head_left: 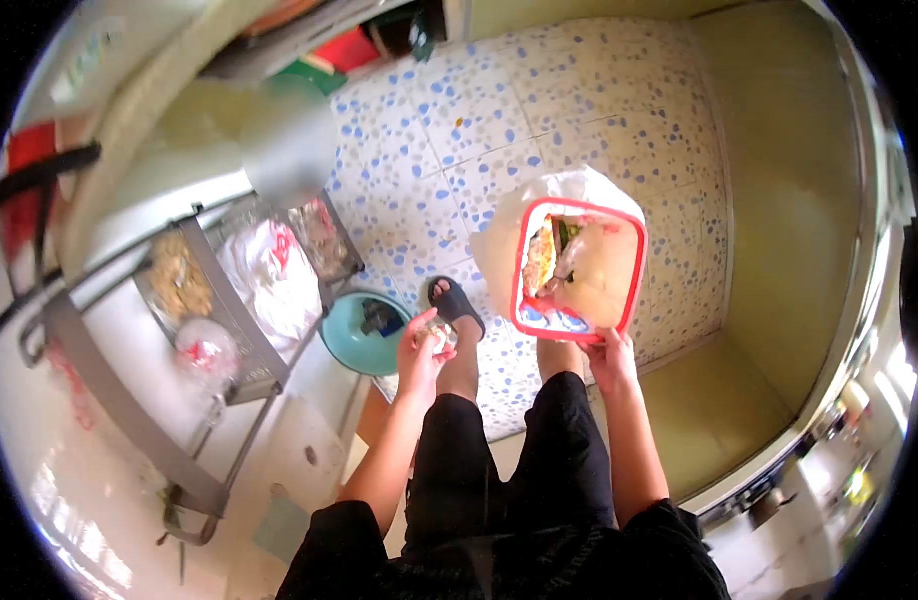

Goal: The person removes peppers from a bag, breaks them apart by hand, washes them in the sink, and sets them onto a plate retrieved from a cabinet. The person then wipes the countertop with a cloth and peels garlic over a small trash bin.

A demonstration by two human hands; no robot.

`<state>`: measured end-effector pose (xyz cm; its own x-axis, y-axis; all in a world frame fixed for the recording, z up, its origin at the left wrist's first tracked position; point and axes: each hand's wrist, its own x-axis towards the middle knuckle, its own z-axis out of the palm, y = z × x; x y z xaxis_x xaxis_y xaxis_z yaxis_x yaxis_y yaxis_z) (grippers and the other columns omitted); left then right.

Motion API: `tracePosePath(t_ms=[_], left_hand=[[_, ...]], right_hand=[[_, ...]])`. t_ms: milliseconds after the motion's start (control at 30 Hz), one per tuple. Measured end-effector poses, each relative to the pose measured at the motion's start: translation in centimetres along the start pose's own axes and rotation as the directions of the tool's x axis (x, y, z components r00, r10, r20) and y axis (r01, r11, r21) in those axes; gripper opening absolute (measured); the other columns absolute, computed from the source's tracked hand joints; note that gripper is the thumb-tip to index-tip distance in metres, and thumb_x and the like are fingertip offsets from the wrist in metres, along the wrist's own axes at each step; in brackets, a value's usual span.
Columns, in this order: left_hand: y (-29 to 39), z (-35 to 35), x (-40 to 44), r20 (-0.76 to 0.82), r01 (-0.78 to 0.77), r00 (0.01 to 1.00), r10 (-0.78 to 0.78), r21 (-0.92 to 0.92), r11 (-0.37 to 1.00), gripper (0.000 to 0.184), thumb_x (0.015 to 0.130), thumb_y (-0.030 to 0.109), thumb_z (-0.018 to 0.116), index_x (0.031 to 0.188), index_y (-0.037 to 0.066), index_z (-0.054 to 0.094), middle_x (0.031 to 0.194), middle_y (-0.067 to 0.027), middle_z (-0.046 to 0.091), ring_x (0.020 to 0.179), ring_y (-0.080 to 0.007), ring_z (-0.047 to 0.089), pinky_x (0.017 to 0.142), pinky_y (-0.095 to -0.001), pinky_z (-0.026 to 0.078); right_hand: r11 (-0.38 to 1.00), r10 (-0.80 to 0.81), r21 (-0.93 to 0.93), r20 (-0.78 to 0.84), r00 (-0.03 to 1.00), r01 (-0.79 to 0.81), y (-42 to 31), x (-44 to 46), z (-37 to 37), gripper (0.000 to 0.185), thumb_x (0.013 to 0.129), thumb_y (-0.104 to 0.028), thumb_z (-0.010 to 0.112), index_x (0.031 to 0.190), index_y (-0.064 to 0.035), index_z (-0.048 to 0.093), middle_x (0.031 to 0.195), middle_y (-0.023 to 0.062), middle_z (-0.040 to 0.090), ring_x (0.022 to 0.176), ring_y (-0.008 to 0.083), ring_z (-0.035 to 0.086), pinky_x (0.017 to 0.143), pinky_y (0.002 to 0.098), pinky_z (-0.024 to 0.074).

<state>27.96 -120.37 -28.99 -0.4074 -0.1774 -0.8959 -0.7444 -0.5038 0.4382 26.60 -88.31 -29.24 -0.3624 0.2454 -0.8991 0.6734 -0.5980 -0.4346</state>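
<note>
In the head view my right hand (610, 356) is closed on the near edge of a rubbish bin with a red rim (637, 272). A pale plastic bag (494, 245) lines the bin and hangs over its outside. Inside lie a colourful wrapper (541, 258) and some crumpled clear plastic (571, 245). My left hand (416, 352), left of the bin, has its fingers curled round a small whitish crumpled thing (441, 336). The fingers partly hide it, and its kind is not clear.
A turquoise basin (351, 345) with a dark item in it stands on the speckled tile floor (479, 110). On the left, a metal rack (234, 290) holds several plastic bags. Cabinet panels (789, 180) close off the right. My sandalled foot (457, 305) is near the basin.
</note>
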Motion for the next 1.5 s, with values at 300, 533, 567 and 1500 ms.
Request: tracePosePath(t_ms=[300,533,567,1500], left_hand=[[6.6,5.3,-7.8,0.159,-0.021,0.987,-0.027,0.297,0.955,0.047,0.092,0.008,0.051,0.139,0.007,0.052,0.102,-0.0083,0.065,0.076,-0.0159,0.062,0.073,-0.0352,0.056],[11.1,14.6,-15.5,0.269,-0.109,0.963,0.015,0.339,0.935,0.045,0.093,0.009,0.052,0.138,0.009,0.054,0.104,-0.0075,0.065,0.073,-0.0162,0.06,0.07,-0.0342,0.055],[10.0,15.1,-17.7,0.3,-0.161,0.952,0.057,0.337,0.927,0.046,0.092,0.009,0.053,0.139,0.008,0.053,0.103,-0.0076,0.065,0.073,-0.0161,0.06,0.07,-0.0331,0.055],[28.8,64.8,-33.1,0.841,-0.399,0.531,0.099,0.146,0.905,0.036,0.102,0.021,0.063,0.135,0.007,0.055,0.117,-0.0107,0.068,0.087,-0.015,0.067,0.079,-0.0289,0.059]], right_hand=[[0.954,-0.065,0.287,-0.063,0.996,0.081,-2.2,-13.4,-5.9,0.027,0.093,-0.002,0.053,0.119,0.0054,0.057,0.106,0.0129,0.068,0.084,0.024,0.071,0.069,0.0351,0.0655],[0.899,-0.056,0.423,-0.141,0.988,0.111,-8.5,-21.2,-9.4,0.03,0.091,-0.001,0.052,0.12,0.0041,0.056,0.099,0.0123,0.068,0.078,0.0224,0.071,0.062,0.0343,0.0655],[0.879,-0.108,0.452,-0.124,0.986,0.152,-6.8,-21.6,-11.9,0.029,0.091,0.0,0.053,0.118,0.0073,0.059,0.104,0.0157,0.07,0.085,0.0256,0.073,0.067,0.036,0.0657],[0.703,-0.322,0.589,-0.235,0.917,0.398,-58.3,-22.5,-15.3,0.034,0.091,-0.002,0.051,0.124,0.001,0.054,0.112,0.0134,0.066,0.099,0.0296,0.07,0.078,0.042,0.0644]])
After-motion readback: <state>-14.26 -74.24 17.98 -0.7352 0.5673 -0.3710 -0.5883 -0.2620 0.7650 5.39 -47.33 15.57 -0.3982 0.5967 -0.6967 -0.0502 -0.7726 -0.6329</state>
